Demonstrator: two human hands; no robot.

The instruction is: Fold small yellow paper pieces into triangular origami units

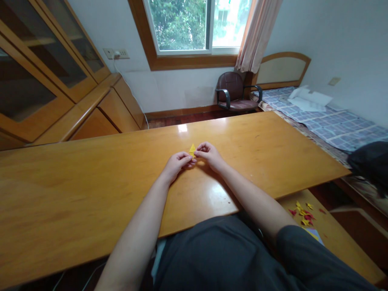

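Paper (192, 150), yellow and folded to a point at its top, stands just above the centre of the frame, pinched between the fingertips of both hands. The left hand (178, 163) grips its lower edge with thumb and fingers; the right hand (209, 154) pinches it from the side, fingers curled. Both hands are over the wooden table (91, 182), which spans the middle of the frame.

At the upper left, a wooden cabinet (87, 87) shows three glass-fronted doors; shelves are visible behind the glass, but any contents are too dark to make out. At the lower right, a lower wooden surface (342, 242) bears a cluster of small folded paper pieces (306, 218) in yellow and red, several of each, overlapping too much to count exactly. One brown armchair (235, 91) stands at the upper centre-right, below one window (182, 28) with two panes in view. One bed (342, 125) occupies the right side, with white sheets (311, 100) lying on its checked cover.
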